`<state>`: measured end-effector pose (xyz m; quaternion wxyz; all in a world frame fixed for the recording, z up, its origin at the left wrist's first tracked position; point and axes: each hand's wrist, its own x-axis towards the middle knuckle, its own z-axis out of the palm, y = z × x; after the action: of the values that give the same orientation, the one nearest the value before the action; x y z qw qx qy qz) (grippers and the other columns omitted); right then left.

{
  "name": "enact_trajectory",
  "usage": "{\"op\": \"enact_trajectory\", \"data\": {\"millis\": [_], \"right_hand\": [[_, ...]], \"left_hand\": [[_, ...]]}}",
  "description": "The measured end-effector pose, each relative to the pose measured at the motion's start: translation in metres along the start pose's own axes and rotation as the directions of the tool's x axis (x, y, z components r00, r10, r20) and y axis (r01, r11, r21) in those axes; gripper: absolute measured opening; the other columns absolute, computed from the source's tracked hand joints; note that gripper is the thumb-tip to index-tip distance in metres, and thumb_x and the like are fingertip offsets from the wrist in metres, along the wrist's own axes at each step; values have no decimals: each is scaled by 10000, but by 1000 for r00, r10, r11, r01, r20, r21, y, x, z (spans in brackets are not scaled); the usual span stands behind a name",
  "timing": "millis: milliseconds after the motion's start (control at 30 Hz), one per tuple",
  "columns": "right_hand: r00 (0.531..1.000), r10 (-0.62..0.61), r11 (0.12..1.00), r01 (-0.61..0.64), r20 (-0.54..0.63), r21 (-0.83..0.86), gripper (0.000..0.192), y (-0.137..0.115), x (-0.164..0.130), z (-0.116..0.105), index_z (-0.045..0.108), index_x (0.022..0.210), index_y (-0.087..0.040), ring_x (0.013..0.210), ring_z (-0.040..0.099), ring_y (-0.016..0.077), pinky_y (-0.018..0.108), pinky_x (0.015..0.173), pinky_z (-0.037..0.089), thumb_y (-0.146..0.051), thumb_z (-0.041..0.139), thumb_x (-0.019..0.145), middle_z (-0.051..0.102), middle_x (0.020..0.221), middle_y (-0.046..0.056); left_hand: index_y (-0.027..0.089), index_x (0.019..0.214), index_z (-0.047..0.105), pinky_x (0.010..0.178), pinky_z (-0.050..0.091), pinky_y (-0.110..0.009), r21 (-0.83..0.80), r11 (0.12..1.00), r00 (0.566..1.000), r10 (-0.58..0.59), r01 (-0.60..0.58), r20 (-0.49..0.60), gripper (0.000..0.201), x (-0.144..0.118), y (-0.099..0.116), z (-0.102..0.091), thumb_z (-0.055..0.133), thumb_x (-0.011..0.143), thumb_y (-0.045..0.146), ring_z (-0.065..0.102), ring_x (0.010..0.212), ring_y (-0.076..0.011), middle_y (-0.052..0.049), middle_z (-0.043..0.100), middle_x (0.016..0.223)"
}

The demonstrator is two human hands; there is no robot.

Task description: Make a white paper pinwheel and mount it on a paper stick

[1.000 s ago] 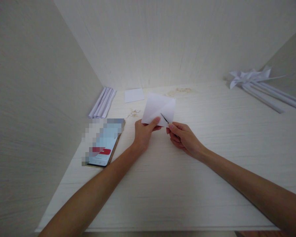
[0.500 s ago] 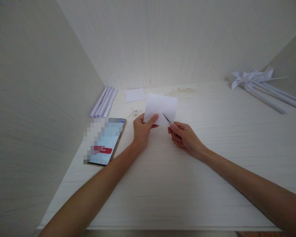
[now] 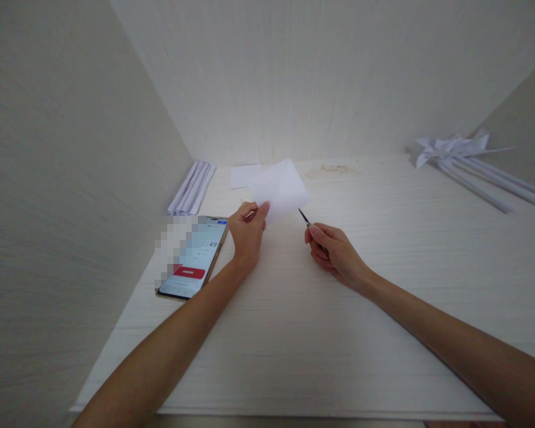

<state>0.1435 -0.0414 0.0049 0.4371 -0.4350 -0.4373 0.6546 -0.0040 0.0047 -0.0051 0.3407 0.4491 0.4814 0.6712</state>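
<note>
**Paper sheet held in the left hand, thin tool held in the right**

Positions below are given relative to the phone (image 3: 195, 257), which lies flat on the bench (image 3: 294, 333) at the left, close to the side wall.

**Step in hand (judgement).** The work appears to be at the cutting or scoring stage of a paper piece. The sheet is lifted and the tool tip is clear of it, so this reads as a pause between strokes or a re-positioning of the sheet. The next move calls for a steady sheet, the tip brought back to the edge under control, and fingers kept off the tip line.

**Inventory, largest to smallest**

1. Bench: one.
2. Finished paper pinwheels with rolled stems (image 3: 468, 157): a cluster far right of the phone, at the back; the exact count cannot be determined.
3. Rolled paper sticks (image 3: 191, 188): one bundle, just behind the phone; about four.
4. Phone: one.
5. Held paper sheet (image 3: 282, 189): one, raised above the bench, right of and behind the phone.
6. Loose paper square (image 3: 244, 175): one, flat, behind the phone.
7. Thin dark tool (image 3: 304, 217): one.

**Grip state**

- Left hand (image 3: 246, 233): grip closed in a pinch on the lower corner of the sheet.
- Right hand (image 3: 332, 251): grip closed around the tool, tip pointing up toward the sheet, not touching it.
</note>
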Motion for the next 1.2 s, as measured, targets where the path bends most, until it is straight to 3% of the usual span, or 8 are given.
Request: {"op": "enact_trajectory", "data": {"millis": [233,467,833,1200], "right_hand": [[1000,-9,1000,9,11,-13,264,0,1,1,459,646,-173,266,192,14,148,259,96,-417,524,721,291,370,-112],[996,-14,998,19,85,-61,273,0,1,1,476,660,-166,279,191,17,152,260,109,-427,507,733,299,378,-108],[994,-11,997,20,109,-80,256,0,0,0,474,674,-165,283,194,19,151,261,111,-405,473,762,301,382,-105],[994,-2,996,12,108,-90,241,1,1,1,469,677,-167,280,190,20,151,261,114,-380,446,787,296,381,-106]], "left_hand": [[129,622,572,500,448,-200,-161,969,982,-184,188,39,236,-6,3,6,659,586,346,588,491,-100,-2,612,534],[114,632,615,510,478,-222,-99,974,975,-193,204,108,278,-16,8,9,641,605,389,631,554,-141,-50,659,631],[101,662,632,601,505,-263,-202,944,965,-253,261,67,276,-18,6,13,655,592,367,638,613,-151,-59,666,635],[95,644,637,618,516,-272,-209,926,945,-288,316,155,269,-25,7,15,652,601,361,640,607,-154,-55,668,619]]}}
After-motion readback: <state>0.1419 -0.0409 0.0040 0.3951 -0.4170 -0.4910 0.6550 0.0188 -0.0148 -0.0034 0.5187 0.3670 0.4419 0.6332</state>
